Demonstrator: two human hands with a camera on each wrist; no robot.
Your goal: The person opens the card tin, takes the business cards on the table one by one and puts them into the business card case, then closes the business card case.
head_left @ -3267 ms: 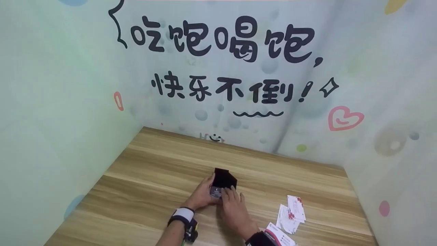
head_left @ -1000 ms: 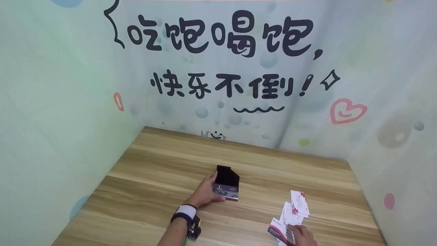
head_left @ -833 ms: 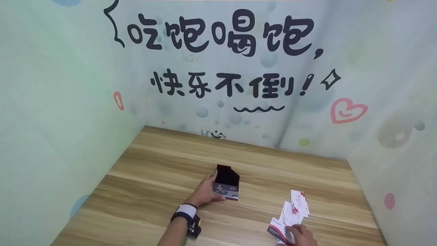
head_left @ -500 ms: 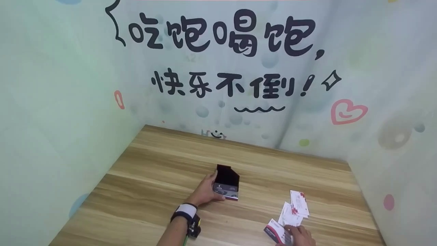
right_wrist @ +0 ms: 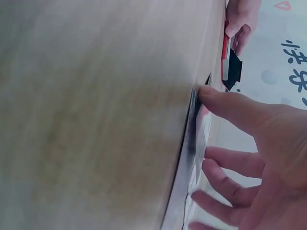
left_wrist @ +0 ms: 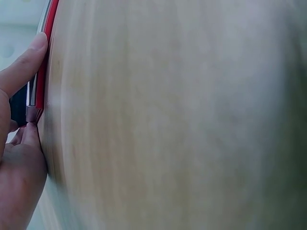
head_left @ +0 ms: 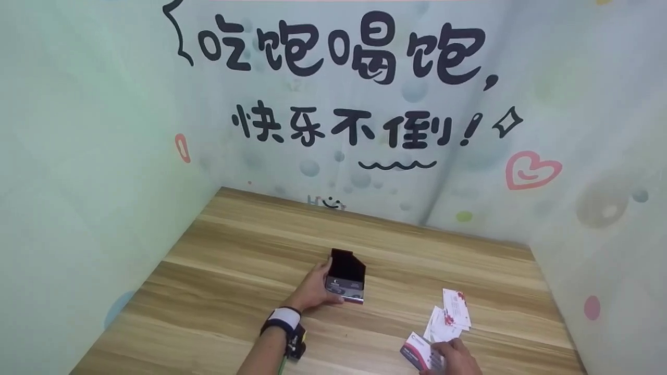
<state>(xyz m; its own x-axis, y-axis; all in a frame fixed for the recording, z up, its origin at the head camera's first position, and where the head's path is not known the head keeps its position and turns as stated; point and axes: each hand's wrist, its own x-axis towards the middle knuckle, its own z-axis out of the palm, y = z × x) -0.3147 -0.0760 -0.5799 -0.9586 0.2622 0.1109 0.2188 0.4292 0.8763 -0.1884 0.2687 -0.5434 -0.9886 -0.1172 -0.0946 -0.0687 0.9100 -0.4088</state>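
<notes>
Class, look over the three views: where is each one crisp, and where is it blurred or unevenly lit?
Head view: wall lettering crisp, print on the white cards too small to read, inside of the box nearly featureless black; left wrist view: left hand fairly clear, tabletop smeared and darkening toward the right edge; right wrist view: right hand fairly clear, tabletop soft with dim patches.

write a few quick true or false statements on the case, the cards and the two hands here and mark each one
1. The left hand grips the case. True.
2. The right hand holds a red-striped card. True.
3. The case is closed. False: it is open, its black inside showing.
4. In the head view, the red-flowered card lies left of the case. False: it lies to the right.
5. A white strap is on the left wrist. True.
</notes>
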